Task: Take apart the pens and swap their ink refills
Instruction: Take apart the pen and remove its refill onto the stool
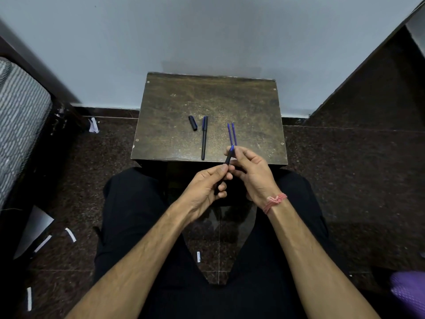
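A dark pen barrel [229,156] with a blue tip is held over the near edge of a small wooden table [253,107]. My left hand [204,189] grips its lower part, and my right hand [250,171] pinches its upper end near the tip. Two blue ink refills [232,133] lie side by side on the table just beyond my right hand. A whole dark pen [204,137] with its cap on lies to their left. A loose black cap [193,122] rests further left.
The table stands against a pale wall [207,31]. Dark stone floor [345,180] surrounds it, with paper scraps [70,234] at the left. A striped cushion [20,116] sits at far left, dark furniture [379,93] at right, and a purple object [409,291] at bottom right.
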`<action>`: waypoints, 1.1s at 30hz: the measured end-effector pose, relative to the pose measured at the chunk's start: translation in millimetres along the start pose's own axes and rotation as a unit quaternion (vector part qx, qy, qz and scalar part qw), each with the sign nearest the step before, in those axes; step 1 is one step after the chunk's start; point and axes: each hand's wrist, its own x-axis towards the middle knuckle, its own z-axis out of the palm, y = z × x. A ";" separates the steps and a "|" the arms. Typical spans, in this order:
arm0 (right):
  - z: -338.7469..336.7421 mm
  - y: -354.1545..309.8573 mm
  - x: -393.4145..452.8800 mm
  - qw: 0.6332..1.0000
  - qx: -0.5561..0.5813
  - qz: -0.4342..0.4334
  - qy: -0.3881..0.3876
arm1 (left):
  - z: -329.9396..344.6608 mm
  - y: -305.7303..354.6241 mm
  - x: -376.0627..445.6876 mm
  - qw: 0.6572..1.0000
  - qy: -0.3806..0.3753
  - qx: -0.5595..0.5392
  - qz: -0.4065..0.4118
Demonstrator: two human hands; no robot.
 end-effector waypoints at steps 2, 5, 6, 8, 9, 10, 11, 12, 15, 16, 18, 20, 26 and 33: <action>1.5 -0.2 -1.6 1.000 -0.015 -0.015 0.006 | 2.2 0.1 0.3 1.000 0.006 0.011 -0.009; 0.1 -0.5 -1.9 0.999 -0.033 -0.035 0.003 | 5.3 1.4 -0.3 0.999 0.019 0.033 -0.036; -0.6 -1.9 -1.7 0.999 -0.016 -0.022 -0.020 | 5.0 2.8 -0.6 0.998 0.022 0.036 -0.043; -3.0 -5.1 -0.7 0.997 0.031 0.016 -0.070 | 3.4 6.4 -1.1 0.998 0.028 0.043 -0.049; -3.4 -6.1 -0.3 0.996 0.040 0.029 -0.079 | 2.4 8.0 -1.4 0.997 0.032 0.045 -0.049; -3.0 -6.3 -0.2 0.997 0.030 0.031 -0.071 | 1.6 9.2 -1.8 0.997 0.037 0.048 -0.049; -1.6 -5.6 -0.6 0.999 -0.001 0.022 -0.047 | 1.5 9.9 -2.0 0.997 0.040 0.052 -0.050; -0.3 -4.5 -1.2 0.999 -0.044 0.004 -0.017 | 1.8 10.0 -2.4 0.996 0.042 0.059 -0.051; -2.1 -1.0 -2.1 0.991 -0.122 -0.043 0.036 | 4.7 9.1 -3.0 0.994 0.046 0.084 -0.057; -3.4 -2.5 -2.6 0.991 -0.123 -0.043 0.029 | 4.9 9.2 -3.1 0.994 0.045 0.084 -0.060; -3.7 -8.1 -4.3 0.995 -0.091 -0.025 -0.019 | 4.8 9.8 -2.9 0.994 0.045 0.079 -0.066; -2.8 -10.8 -5.3 0.997 -0.042 0.005 -0.059 | 4.6 9.6 -2.1 0.993 0.048 0.082 -0.068; -1.2 -7.4 -6.0 0.991 -0.125 -0.043 0.017 | 2.6 3.0 -0.9 0.986 0.052 0.142 -0.068; -3.7 -15.4 -8.5 0.995 -0.048 0.016 -0.092 | 0.6 3.1 2.7 0.986 0.058 0.137 -0.072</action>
